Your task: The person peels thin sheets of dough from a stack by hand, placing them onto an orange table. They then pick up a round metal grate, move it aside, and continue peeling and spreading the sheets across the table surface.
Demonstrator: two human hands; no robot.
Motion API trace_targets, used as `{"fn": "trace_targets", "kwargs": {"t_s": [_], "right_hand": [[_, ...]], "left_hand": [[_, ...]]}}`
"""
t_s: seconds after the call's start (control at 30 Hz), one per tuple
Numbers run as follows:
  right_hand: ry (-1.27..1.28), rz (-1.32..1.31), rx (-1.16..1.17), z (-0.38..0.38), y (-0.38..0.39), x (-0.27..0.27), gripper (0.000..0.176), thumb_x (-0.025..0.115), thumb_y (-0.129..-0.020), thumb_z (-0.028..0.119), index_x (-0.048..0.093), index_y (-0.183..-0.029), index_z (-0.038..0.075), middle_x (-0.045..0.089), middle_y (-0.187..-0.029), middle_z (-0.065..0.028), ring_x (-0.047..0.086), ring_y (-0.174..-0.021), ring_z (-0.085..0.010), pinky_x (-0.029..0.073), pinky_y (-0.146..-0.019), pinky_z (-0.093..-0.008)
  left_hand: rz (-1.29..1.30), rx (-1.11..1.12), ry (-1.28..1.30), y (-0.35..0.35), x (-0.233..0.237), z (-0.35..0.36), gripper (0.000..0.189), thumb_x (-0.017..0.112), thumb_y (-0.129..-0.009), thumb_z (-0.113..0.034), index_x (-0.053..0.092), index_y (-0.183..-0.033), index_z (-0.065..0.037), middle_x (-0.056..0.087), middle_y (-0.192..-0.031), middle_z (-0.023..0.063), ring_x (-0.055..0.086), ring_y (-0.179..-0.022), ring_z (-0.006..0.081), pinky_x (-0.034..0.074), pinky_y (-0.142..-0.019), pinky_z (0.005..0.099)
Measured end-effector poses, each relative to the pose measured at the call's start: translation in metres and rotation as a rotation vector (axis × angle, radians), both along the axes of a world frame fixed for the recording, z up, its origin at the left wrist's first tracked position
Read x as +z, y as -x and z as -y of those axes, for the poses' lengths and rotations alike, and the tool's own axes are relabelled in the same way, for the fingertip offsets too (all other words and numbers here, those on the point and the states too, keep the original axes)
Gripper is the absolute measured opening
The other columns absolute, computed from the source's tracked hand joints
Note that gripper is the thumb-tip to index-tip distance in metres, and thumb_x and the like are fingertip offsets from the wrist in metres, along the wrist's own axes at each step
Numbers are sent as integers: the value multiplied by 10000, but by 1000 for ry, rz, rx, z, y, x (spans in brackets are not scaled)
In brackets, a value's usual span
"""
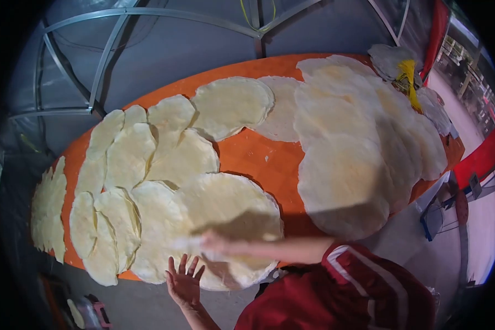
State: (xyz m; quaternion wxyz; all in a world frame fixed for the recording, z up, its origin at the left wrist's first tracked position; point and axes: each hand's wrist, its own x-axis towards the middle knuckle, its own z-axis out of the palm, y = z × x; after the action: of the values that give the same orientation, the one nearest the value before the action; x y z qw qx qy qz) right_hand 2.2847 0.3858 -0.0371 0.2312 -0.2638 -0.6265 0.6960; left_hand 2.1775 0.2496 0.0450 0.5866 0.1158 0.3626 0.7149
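Thin round sheets of pale flatbread-like dough overlap in front of me. My right hand (215,242) is blurred by motion above a large yellowish sheet (225,201) near the table's front edge. It looks closed on a whitish, smeared object (187,242) pointing left, whose kind I cannot make out. My arm casts a shadow across that sheet. Lower down, my left hand (185,285) is open, fingers spread and palm showing, with nothing in it. Its fingertips are at the near edge of the sheets; whether they touch is not clear.
The long orange table (269,162) carries more yellowish sheets (129,154) at left and a pile of whiter ones (341,170) at right. A yellow bundle of strands (408,80) lies at the far right end. A metal frame (203,19) stands behind.
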Motion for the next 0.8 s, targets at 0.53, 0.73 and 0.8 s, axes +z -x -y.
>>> {"fn": "trace_targets", "kwargs": {"t_s": [0.53, 0.73, 0.8], "right_hand": [[-1007, 1377, -1295, -226, -455, 81, 437, 553, -717, 215, 452, -1045, -55, 524, -954, -208, 507, -893, -316, 413, -765, -360], [-1151, 1077, -462, -275, -186, 61, 309, 458, -717, 112, 482, -1013, 24, 526, -933, -190, 496, -914, -318, 334, -854, -406], [-1810, 725, -442, -297, -128, 14, 256, 410, -754, 124, 489, -963, -2, 505, -980, -193, 484, -918, -322, 310, -878, -397]], "left_hand": [[-172, 67, 196, -17, -26, -26, 410, 484, -770, -233, 383, -1112, -31, 481, -1053, 164, 504, -901, 319, 406, -781, 442], [-268, 56, 347, -40, -12, -52, 357, 496, -751, -150, 424, -1066, 3, 504, -1022, 202, 528, -865, 345, 440, -750, 446], [-187, 90, 348, -49, -3, -59, 269, 481, -777, -65, 452, -1038, -5, 536, -979, 165, 558, -836, 313, 467, -725, 395]]}}
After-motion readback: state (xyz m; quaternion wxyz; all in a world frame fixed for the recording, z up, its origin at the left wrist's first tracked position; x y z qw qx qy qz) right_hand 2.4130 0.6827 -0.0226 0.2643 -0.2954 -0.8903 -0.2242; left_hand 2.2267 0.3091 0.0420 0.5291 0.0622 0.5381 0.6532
